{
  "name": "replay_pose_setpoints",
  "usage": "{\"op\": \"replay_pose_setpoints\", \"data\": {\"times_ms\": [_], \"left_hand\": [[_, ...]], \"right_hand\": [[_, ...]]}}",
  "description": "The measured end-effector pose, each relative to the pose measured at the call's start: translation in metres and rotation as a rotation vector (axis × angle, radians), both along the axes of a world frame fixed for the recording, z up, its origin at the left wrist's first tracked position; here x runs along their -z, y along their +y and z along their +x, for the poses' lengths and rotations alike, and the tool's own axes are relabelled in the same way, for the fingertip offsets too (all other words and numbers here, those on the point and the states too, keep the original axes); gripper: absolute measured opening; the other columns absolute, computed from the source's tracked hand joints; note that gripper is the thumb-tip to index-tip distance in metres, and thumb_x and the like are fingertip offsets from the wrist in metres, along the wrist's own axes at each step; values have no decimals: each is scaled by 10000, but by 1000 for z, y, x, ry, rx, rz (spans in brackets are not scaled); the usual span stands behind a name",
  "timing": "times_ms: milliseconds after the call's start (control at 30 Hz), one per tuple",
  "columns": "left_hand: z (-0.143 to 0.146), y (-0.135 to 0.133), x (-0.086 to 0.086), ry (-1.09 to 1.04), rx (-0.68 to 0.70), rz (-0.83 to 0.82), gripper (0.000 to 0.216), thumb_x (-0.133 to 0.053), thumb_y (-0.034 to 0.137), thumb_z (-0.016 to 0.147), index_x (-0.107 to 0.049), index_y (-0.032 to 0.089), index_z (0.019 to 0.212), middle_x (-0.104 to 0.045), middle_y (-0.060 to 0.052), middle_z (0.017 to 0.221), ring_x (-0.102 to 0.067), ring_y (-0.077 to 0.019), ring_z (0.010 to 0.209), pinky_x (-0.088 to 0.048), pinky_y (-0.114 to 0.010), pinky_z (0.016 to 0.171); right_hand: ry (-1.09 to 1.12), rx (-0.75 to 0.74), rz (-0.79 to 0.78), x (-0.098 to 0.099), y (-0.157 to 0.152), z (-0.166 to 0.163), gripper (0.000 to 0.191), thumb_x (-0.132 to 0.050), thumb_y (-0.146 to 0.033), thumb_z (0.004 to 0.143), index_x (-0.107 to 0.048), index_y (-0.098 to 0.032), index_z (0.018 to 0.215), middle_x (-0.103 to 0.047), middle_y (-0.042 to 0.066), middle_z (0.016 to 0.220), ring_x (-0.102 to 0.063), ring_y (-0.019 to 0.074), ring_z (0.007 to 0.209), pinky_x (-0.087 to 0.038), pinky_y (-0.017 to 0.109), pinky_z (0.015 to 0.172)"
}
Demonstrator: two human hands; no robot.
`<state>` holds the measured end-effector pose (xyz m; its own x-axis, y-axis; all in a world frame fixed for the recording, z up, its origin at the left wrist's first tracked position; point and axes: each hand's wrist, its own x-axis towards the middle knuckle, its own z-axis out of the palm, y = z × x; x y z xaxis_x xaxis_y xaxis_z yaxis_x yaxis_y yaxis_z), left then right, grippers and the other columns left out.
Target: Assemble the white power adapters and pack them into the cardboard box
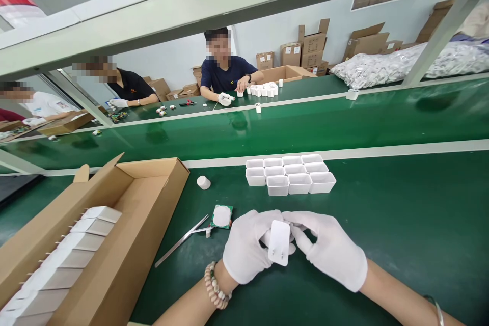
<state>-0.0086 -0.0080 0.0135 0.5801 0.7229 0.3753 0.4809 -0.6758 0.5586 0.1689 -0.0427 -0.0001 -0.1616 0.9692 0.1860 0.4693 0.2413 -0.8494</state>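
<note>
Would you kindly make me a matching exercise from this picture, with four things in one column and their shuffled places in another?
Column one
1. Metal tweezers
2. White open-topped cases
3. Cardboard box
4. White piece with two pins

Column two
A. Between the left hand and the right hand
B. Grouped in rows beyond the hands
C. On the green surface, left of the green-edged board
D. At the left, with a line of white blocks inside

Right pairs: 1-C, 2-B, 3-D, 4-A
</note>
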Motion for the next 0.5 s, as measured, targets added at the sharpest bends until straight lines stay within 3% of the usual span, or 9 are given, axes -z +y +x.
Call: {"op": "replay_pose_setpoints", "data": {"times_ms": [133,233,333,500], "left_hand": [[-1,0,0,11,12,-34,153,-707,250,679,-606,221,790,-658,43,733,-518,-110,588,-402,-258,619],[-3,2,1,-52,18,-111,260,-728,226,665,-632,226,907,-699,27,815,-593,-124,654,-442,-274,712],[-6,6,0,-136,41,-185,370,-758,234,643,-644,214,995,-715,-24,954,-654,-160,769,-453,-311,835],[-7,9,0,-215,149,-264,417,-782,305,628,-670,197,1015,-720,-63,938,-658,-196,800,-497,-316,783]], "right_hand": [[-45,-15,37,-2,1,0,263,-427,-200,877,-680,-185,945,-727,53,832,-674,201,726,-560,365,674],[5,-48,8,-8,5,3,215,-473,-226,876,-671,-198,956,-722,44,841,-670,192,734,-556,354,692],[165,-118,-149,-10,10,7,199,-563,-265,850,-624,-200,1028,-701,51,937,-660,188,818,-556,341,749],[412,-220,-468,-8,13,6,515,-654,-393,802,-452,-207,1238,-609,81,1111,-606,222,976,-522,376,832]]}}
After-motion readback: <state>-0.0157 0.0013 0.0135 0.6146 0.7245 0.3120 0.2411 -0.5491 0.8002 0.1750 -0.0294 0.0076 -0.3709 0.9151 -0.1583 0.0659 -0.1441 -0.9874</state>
